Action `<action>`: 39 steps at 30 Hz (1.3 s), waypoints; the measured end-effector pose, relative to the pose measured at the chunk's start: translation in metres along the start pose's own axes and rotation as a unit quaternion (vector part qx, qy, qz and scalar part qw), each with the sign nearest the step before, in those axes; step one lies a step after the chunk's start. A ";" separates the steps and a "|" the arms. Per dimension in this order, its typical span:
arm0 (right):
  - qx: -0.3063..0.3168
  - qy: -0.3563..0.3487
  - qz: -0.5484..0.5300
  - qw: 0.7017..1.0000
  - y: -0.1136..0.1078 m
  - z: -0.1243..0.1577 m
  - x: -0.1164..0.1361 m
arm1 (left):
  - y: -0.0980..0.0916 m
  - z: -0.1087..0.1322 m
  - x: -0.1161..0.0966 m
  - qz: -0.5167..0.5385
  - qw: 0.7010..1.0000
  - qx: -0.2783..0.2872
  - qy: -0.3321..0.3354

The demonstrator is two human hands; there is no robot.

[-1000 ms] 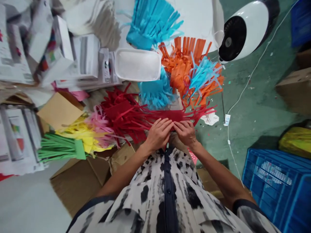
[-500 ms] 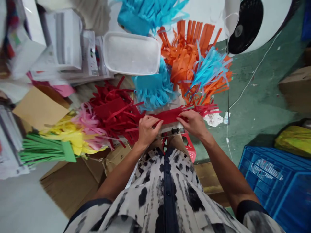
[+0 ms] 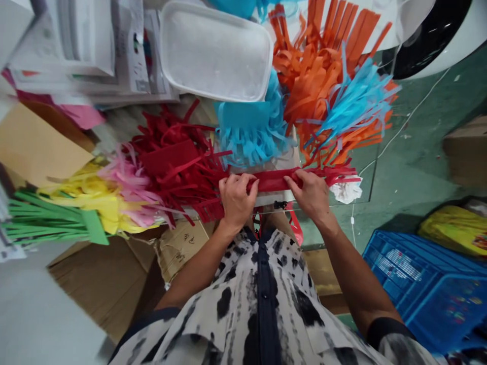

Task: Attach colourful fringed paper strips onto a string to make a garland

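Note:
A red fringed paper strip (image 3: 272, 181) stretches between my hands over the work surface. My left hand (image 3: 236, 198) pinches its left part, fingers closed over the band. My right hand (image 3: 311, 194) grips its right part, where loose red fringe fans out to the right. More red fringed paper (image 3: 173, 159) is heaped just left of my left hand. Blue fringed paper (image 3: 249, 129) lies directly behind the strip.
Orange and blue fringes (image 3: 331, 96) pile up at the back right, pink (image 3: 127, 185), yellow (image 3: 89, 200) and green (image 3: 41, 223) ones at left. A white plastic tray (image 3: 215, 50) sits behind. A fan (image 3: 437, 30), blue crate (image 3: 426, 291) and cardboard boxes (image 3: 114, 284) stand around.
My hands, close together on the red strip a second ago, have slid apart along it. The view has shifted closer to the paper piles.

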State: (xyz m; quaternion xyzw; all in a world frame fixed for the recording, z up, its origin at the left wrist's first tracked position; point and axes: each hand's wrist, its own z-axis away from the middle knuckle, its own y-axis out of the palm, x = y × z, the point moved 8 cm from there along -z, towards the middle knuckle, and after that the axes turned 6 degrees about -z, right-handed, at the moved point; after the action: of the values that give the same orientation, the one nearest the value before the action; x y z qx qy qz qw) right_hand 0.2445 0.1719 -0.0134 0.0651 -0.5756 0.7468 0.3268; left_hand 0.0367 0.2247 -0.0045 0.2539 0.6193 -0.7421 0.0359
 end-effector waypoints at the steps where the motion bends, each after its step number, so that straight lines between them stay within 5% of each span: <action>1: -0.007 0.002 0.000 1.000 0.000 0.001 0.000 | 0.000 -0.001 -0.001 -0.010 1.000 -0.002 0.002; 12: -0.018 0.017 -0.015 1.000 0.001 0.001 0.003 | 0.011 -0.002 0.000 -0.018 0.999 0.038 0.034; 17: -0.019 0.022 0.000 1.000 0.002 0.000 0.001 | -0.009 0.002 -0.007 -0.035 0.999 -0.010 0.040; 20: -0.014 0.022 0.014 1.000 0.002 0.000 0.001 | -0.014 0.014 -0.029 -0.032 0.990 -0.023 0.135; 23: -0.005 0.025 0.030 0.999 0.003 0.000 0.004 | 0.000 0.031 -0.052 -0.016 0.967 0.021 0.253; 27: -0.021 0.016 0.055 0.998 0.001 0.001 0.009 | 0.027 0.042 -0.051 -0.039 0.956 0.079 0.278; 34: -0.220 -0.044 0.123 0.967 -0.024 0.025 0.011 | 0.041 0.047 -0.043 -0.067 0.955 0.126 0.259; 39: -0.114 -0.205 0.106 0.966 0.010 0.061 0.024 | 0.041 0.047 -0.047 -0.067 0.958 0.120 0.251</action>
State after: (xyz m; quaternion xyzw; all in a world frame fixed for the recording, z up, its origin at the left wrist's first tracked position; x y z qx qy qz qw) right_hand 0.2038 0.1258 0.0099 0.1181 -0.7150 0.6773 0.1263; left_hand 0.0765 0.1591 -0.0165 0.3921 0.5305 -0.7241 -0.2012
